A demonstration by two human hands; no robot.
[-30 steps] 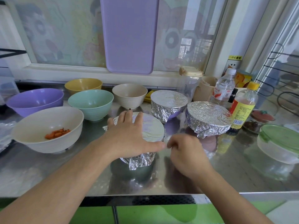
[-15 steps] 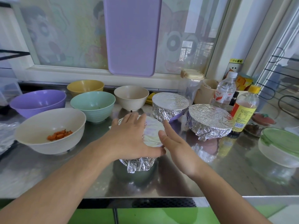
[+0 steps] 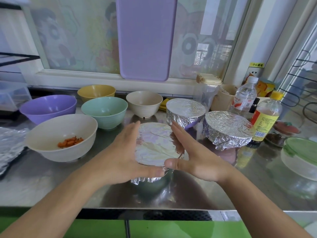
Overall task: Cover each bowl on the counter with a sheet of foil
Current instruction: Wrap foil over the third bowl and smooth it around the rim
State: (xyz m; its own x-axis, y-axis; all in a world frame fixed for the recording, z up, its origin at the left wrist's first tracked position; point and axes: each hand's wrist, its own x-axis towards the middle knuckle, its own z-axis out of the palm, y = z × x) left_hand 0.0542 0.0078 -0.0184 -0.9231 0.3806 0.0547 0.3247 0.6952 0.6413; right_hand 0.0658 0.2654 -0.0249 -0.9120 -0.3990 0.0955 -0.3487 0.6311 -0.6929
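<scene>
A person's left hand (image 3: pixel 123 152) and right hand (image 3: pixel 193 157), fingers straight and pressed flat against opposite sides, cup a foil-topped bowl (image 3: pixel 156 145) at the front of a steel counter (image 3: pixel 197 194), thumbs nearly meeting at its near edge. Two foil-covered bowls, one purple (image 3: pixel 185 111) and one farther right (image 3: pixel 228 133), stand just behind. Five bowls remain uncovered: a cream bowl holding chopped carrot (image 3: pixel 61 136), a purple bowl (image 3: pixel 48 109), a green bowl (image 3: pixel 104 111), a yellow bowl (image 3: pixel 96 91) and a small beige bowl (image 3: pixel 144 103). Loose foil (image 3: pixel 10 143) lies at the far left. The risk appears to be the thin sheet: squeezing too hard could tear it at the rim or leave the crumpled skirt loose, and a sideways shove could slide the bowl on the slick metal into the covered purple bowl, which sits close to the right fingertips.
</scene>
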